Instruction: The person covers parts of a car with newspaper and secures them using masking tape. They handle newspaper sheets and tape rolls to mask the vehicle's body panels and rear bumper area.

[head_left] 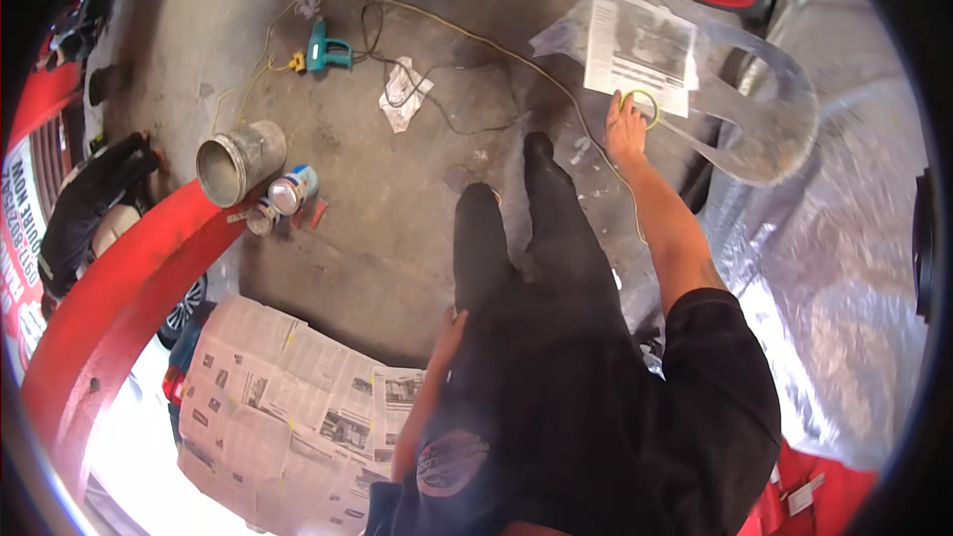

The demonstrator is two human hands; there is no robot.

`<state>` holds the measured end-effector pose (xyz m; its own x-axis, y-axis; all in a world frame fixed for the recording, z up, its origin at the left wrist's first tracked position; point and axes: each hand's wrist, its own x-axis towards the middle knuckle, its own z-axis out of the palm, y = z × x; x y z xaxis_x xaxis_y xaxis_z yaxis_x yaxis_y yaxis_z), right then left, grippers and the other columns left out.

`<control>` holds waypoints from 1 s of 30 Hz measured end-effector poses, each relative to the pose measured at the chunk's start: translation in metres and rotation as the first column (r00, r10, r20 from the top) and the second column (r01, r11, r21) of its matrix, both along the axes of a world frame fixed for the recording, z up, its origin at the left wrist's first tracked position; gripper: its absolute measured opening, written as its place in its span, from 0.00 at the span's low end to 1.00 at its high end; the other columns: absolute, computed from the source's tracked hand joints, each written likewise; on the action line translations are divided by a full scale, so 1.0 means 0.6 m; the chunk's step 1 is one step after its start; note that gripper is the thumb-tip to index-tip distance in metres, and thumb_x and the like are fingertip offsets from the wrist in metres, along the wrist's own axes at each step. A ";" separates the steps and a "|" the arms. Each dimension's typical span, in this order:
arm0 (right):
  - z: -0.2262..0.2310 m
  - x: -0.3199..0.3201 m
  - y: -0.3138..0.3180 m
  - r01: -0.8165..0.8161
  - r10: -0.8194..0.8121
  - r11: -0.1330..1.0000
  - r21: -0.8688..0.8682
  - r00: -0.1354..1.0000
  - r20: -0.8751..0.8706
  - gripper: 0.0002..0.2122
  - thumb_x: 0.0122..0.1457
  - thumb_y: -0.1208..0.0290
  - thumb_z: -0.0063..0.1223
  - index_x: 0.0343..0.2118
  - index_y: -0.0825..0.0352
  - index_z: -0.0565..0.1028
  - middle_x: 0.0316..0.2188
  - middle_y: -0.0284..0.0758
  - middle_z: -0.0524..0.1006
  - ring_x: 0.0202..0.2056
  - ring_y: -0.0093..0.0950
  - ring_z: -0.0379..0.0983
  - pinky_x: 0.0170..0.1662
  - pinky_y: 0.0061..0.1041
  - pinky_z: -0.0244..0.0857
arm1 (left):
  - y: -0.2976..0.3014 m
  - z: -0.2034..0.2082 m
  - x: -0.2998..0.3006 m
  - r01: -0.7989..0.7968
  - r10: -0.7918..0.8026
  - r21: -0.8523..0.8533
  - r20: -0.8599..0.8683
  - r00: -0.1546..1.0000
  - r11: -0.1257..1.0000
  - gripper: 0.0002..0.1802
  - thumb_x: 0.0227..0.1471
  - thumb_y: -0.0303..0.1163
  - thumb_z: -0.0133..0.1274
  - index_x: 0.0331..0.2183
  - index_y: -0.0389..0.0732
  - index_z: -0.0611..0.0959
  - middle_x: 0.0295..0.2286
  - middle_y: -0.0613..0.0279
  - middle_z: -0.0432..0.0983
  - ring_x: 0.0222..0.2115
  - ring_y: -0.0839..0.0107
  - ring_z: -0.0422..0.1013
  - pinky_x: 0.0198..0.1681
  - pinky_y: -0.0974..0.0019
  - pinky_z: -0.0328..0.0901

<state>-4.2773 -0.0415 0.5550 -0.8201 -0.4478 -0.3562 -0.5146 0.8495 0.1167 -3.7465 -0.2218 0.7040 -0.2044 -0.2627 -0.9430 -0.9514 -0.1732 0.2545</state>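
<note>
At the right, my right arm reaches out, and my right hand (625, 131) is closed on the near edge of a thin yellow-green roll of tape (652, 111). The roll overlaps the lower edge of a printed newspaper sheet (638, 45). Under that paper lies a clear, curved plastic piece (779, 144) with a rounded end. My left hand (450, 335) hangs low beside my dark trouser leg, its fingers loosely stretched and nothing visible in them.
A teal heat gun (326, 48), cords and crumpled paper (404, 94) lie on the concrete. Left are a large metal can (241, 161), smaller tins (293, 191), a red post (129, 288) and a crouching person (94, 203). Newspaper covers a panel (288, 407); plastic sheeting (844, 268) hangs right.
</note>
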 end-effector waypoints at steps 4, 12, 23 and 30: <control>-0.112 -0.075 -0.038 0.099 -0.097 0.995 0.033 0.994 -0.054 0.32 0.61 0.72 0.45 0.68 0.68 0.53 0.59 0.55 0.63 0.46 0.45 0.72 0.47 0.42 0.69 | 0.043 0.026 -0.041 -0.189 0.189 -0.007 0.038 0.981 0.982 0.32 0.62 0.42 0.51 0.60 0.32 0.67 0.56 0.45 0.69 0.57 0.55 0.65 0.60 0.60 0.60; -0.145 -0.167 -0.013 0.034 -0.041 0.997 0.072 0.995 0.092 0.21 0.59 0.73 0.47 0.58 0.62 0.69 0.53 0.46 0.72 0.49 0.47 0.73 0.49 0.43 0.71 | 0.033 0.091 -0.181 -0.223 0.234 -0.105 0.099 0.967 0.969 0.30 0.58 0.40 0.53 0.57 0.33 0.71 0.50 0.45 0.74 0.51 0.57 0.69 0.55 0.59 0.63; 0.192 -0.247 0.085 -0.620 0.657 0.724 -0.303 0.754 0.026 0.09 0.58 0.68 0.50 0.26 0.67 0.78 0.26 0.46 0.78 0.30 0.45 0.77 0.34 0.44 0.70 | -0.024 0.066 -0.328 0.119 -0.194 -0.408 -0.147 0.970 0.905 0.42 0.50 0.42 0.58 0.63 0.42 0.62 0.59 0.37 0.62 0.59 0.41 0.61 0.62 0.48 0.59; 0.549 -0.077 -0.181 -0.514 0.777 0.613 -0.600 0.257 0.574 0.12 0.51 0.72 0.58 0.39 0.64 0.83 0.32 0.43 0.82 0.34 0.38 0.80 0.40 0.34 0.73 | -0.096 0.232 -0.559 0.060 -0.611 -0.732 -0.517 0.600 0.678 0.42 0.40 0.33 0.65 0.59 0.48 0.70 0.61 0.47 0.59 0.64 0.45 0.54 0.66 0.48 0.52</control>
<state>-4.3236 -0.1499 0.8844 0.3106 -0.8619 -0.4008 -0.6644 0.1047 -0.7400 -4.0819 -0.2794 0.8434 -0.8908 -0.4383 -0.1203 -0.3781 0.5677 0.7313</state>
